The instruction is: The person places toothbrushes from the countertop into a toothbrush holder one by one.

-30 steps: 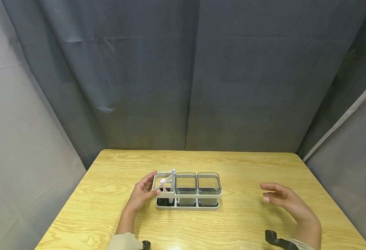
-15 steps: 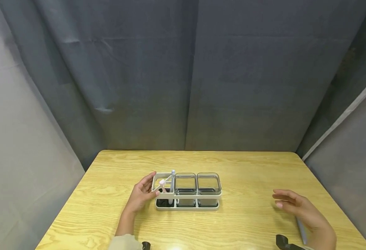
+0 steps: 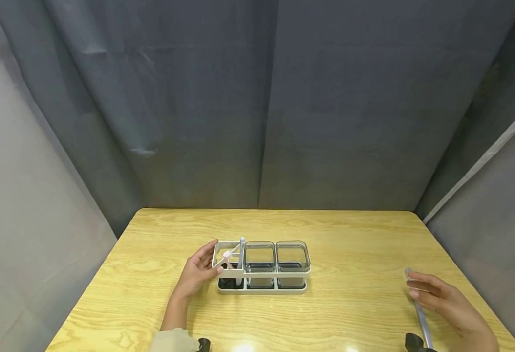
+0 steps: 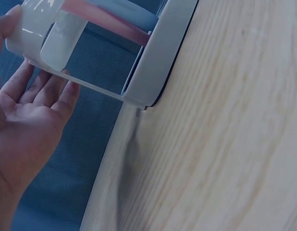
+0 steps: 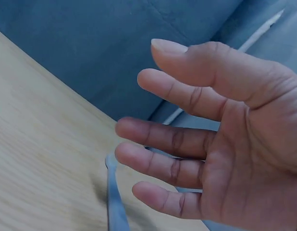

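Left hand (image 3: 196,274) rests flat-fingered against the rack (image 3: 262,287); nothing gripped. Right hand (image 3: 448,305) hovers, fingers spread, over a grey rod (image 3: 420,318).

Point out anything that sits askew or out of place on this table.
One grey utensil lies loose on the table under the right hand, far from the rack. In the rack's left bay, beside the left hand, a pink-tipped stick leans crooked. The two clear bins sit straight.
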### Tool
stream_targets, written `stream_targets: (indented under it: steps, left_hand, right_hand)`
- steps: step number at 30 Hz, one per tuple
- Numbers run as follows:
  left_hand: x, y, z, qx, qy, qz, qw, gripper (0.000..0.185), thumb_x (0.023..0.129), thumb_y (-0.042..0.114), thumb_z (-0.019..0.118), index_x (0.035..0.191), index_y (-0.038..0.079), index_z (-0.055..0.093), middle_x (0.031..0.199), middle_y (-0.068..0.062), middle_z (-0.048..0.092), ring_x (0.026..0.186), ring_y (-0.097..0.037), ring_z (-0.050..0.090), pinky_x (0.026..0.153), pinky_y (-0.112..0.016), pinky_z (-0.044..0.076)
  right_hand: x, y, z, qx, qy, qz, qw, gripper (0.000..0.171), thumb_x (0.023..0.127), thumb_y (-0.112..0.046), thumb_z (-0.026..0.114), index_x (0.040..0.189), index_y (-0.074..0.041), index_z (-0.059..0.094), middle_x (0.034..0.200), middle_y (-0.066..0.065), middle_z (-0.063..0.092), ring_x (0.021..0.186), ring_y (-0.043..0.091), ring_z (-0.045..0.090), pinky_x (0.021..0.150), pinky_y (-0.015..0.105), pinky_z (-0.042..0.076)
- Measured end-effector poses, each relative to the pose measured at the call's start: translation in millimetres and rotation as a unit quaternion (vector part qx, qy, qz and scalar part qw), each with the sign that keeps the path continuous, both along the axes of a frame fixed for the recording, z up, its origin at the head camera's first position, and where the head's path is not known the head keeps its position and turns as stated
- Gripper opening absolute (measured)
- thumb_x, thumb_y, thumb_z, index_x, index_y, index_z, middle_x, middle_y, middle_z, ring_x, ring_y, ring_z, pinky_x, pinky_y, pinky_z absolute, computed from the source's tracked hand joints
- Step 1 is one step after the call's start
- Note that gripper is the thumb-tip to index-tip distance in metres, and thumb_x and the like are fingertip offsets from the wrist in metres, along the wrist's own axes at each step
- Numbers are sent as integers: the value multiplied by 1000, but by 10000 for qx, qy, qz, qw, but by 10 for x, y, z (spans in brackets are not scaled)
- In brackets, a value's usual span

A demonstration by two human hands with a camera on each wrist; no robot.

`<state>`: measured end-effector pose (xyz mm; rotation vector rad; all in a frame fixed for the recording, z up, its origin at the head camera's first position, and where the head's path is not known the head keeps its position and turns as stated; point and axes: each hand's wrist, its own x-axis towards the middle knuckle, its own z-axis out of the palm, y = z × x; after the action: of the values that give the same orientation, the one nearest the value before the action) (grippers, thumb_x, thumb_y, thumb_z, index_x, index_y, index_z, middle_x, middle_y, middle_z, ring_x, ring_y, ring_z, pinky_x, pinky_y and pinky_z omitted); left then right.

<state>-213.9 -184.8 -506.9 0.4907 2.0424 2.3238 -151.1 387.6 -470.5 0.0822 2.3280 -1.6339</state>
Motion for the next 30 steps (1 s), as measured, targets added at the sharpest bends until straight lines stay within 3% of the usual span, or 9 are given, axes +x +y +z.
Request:
stream_targets:
  steps: [4, 7, 10, 12, 17, 20, 24, 27, 30]
  left_hand:
    - [3, 7, 14, 7, -4, -24, 10000, 72, 78, -6, 69, 141, 2, 36, 145, -17, 33, 131, -31, 32, 103, -33, 30]
    - [6, 8, 18, 17, 1, -47, 10000, 73, 77, -6, 69, 141, 2, 35, 144, -18, 32, 131, -32, 32, 103, -35, 30]
    - [4, 4, 18, 26, 0, -5, 10000, 73, 77, -6, 69, 141, 2, 36, 144, -18, 33, 130, -32, 32, 103, -33, 31]
    - [1, 1, 15, -2, 9, -3, 10000, 73, 77, -6, 70, 141, 2, 36, 144, -18, 33, 130, -33, 32, 102, -32, 32]
    - [-13, -5, 1, 6, 40, -88, 10000, 73, 78, -6, 69, 142, 0, 34, 144, -20, 32, 131, -35, 30, 101, -37, 32]
    - [-18, -8, 0, 17, 69, -83, 9999, 72, 78, -6, 69, 141, 1, 35, 144, -20, 32, 131, -34, 31, 102, -41, 30]
    - [-29, -13, -4, -9, 133, -88, 9999, 72, 78, -6, 69, 141, 0, 35, 144, -20, 32, 131, -34, 30, 102, -45, 29]
    - [-31, -15, -15, 20, 135, -87, 9999, 72, 78, -7, 69, 141, 0, 35, 144, -20, 32, 131, -34, 30, 103, -42, 29]
    - [-23, -14, -26, 50, 134, -68, 9999, 73, 77, -7, 69, 141, 0, 34, 144, -20, 32, 131, -33, 31, 103, -36, 29]
  right_hand:
    - [39, 64, -28, 361, -4, -66, 9993, 70, 94, -35, 54, 146, -2, 21, 143, 29, 22, 105, 8, 51, 90, 48, 44]
    - [48, 108, -48, 403, -107, -93, 9991, 73, 95, -36, 53, 148, -3, 15, 143, 32, 15, 115, 26, 47, 88, 51, 44]
    - [27, 126, -74, 218, -315, -91, 9992, 76, 95, -34, 53, 148, -2, 9, 145, 33, 8, 123, 47, 32, 87, 52, 44]
    - [5, 138, -104, 172, -473, -104, 9987, 79, 95, -35, 52, 148, -1, 6, 144, 34, 7, 124, 49, 30, 85, 52, 45]
    - [-23, 219, -237, 124, -619, -119, 9979, 79, 96, -30, 52, 145, 7, 1, 140, 40, 10, 121, 47, 35, 83, 51, 48]
    - [-18, 294, -326, -170, -572, -40, 9982, 76, 96, -22, 53, 143, 11, 2, 134, 40, 22, 113, 34, 47, 85, 50, 47]
    - [-13, 369, -392, -678, -602, 144, 9958, 73, 95, -15, 55, 142, 12, 8, 122, 18, 46, 99, 16, 57, 88, 46, 47]
    - [-10, 389, -415, -745, -611, 277, 9950, 67, 94, -13, 56, 141, 13, 16, 119, 11, 50, 100, 17, 57, 87, 41, 48]
    - [-4, 375, -432, -494, -601, 228, 9967, 67, 92, -15, 59, 140, 14, 21, 126, 28, 44, 104, 19, 54, 86, 39, 49]
